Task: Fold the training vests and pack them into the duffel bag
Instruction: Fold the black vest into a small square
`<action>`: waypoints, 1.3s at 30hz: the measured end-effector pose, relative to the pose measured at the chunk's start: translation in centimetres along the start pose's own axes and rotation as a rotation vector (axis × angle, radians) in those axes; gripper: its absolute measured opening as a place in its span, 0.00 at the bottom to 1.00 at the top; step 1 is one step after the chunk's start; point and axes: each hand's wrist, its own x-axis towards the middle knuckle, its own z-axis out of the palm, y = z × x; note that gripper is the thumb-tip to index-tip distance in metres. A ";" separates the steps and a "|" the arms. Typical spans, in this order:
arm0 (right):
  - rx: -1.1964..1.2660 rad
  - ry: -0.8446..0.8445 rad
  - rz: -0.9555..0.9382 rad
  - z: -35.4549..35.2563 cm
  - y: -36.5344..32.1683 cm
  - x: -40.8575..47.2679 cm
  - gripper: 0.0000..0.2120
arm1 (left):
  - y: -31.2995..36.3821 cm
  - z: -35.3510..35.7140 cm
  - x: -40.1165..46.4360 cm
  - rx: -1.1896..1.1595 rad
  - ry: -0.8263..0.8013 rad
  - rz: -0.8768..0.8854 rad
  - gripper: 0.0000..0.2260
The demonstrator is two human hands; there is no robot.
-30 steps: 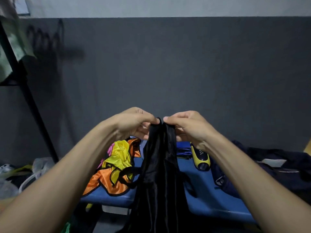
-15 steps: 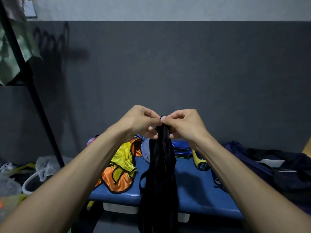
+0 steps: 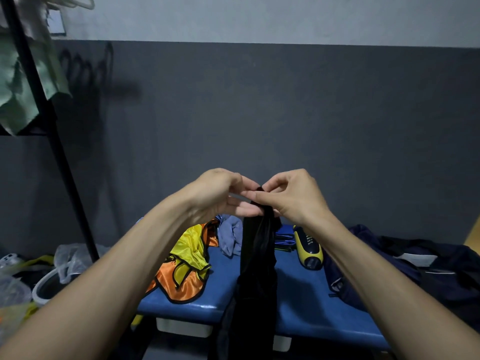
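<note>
A dark grey wall point(image 3: 285, 113) runs behind a blue counter point(image 3: 298, 302). At far left a black pole point(image 3: 59, 157) stands with green cloth point(image 3: 15, 81) hanging by it, and plastic bags point(image 3: 70, 258) lie low beside it. On the counter's left part sit an orange vest point(image 3: 179, 284) and a yellow vest point(image 3: 191, 245), tangled together, with a grey-blue cloth point(image 3: 230, 237) behind them. My left hand point(image 3: 220, 196) and right hand point(image 3: 293, 196) meet in front of me above the counter, each grip pinching the top of a black vest point(image 3: 257, 255) that hangs down bunched between my forearms. Right of it lies a yellow-and-black device point(image 3: 309, 252), then the dark duffel point(image 3: 405, 271).
</note>
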 end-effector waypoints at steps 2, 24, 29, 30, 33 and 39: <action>-0.038 -0.008 -0.023 -0.3 0.0 0.0 0.16 | -0.1 0.0 -0.2 -0.075 -0.025 0.004 0.17; 0.039 -0.438 -0.299 -9.2 -0.9 2.1 0.07 | -5.4 0.9 -4.3 0.600 0.096 0.701 0.14; 0.029 -0.443 -0.341 -9.5 -0.7 1.9 0.06 | -6.6 1.0 -3.3 0.539 0.316 0.660 0.17; 0.027 -0.443 -0.351 -9.6 -0.7 1.9 0.06 | -6.6 1.1 -3.1 0.571 0.276 0.636 0.18; 0.027 -0.432 -0.368 -9.8 -0.7 2.0 0.06 | -7.2 1.2 -2.3 0.663 0.187 0.592 0.13; 0.054 -0.322 -0.374 -9.7 0.7 2.3 0.05 | -8.1 1.3 -2.4 0.959 0.159 0.663 0.19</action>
